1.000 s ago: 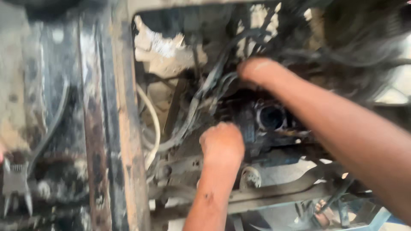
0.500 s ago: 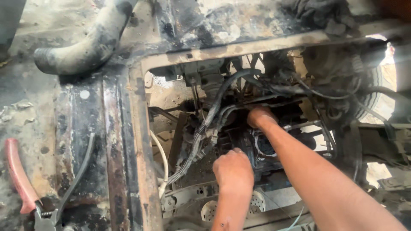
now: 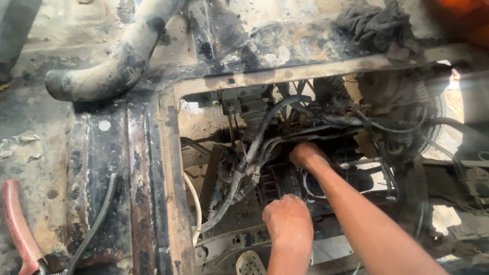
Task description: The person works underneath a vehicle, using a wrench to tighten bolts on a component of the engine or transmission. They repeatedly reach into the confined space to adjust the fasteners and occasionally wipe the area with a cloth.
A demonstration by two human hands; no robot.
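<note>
Rusted, soot-black sheet metal frames a rectangular opening [image 3: 175,153] into a vehicle's underside, its rim flaking and orange-brown. Inside, the left hand [image 3: 288,220] is curled into a loose fist over a dark, greasy round engine part [image 3: 282,181]; whether it grips anything I cannot tell. The right hand [image 3: 305,154], at 1 o'clock from the left, reaches deeper, fingers hidden among the parts, so its grasp cannot be told either. A ribbed corrugated conduit [image 3: 239,170] runs at 10 o'clock of the left hand, crowding the gap with black cables [image 3: 377,122]. A thick dusty rubber hose [image 3: 117,61] lies at 10 o'clock of the opening, a grimy rag [image 3: 374,23] at 1 o'clock, and red-handled pliers [image 3: 18,226] at 8 o'clock.
</note>
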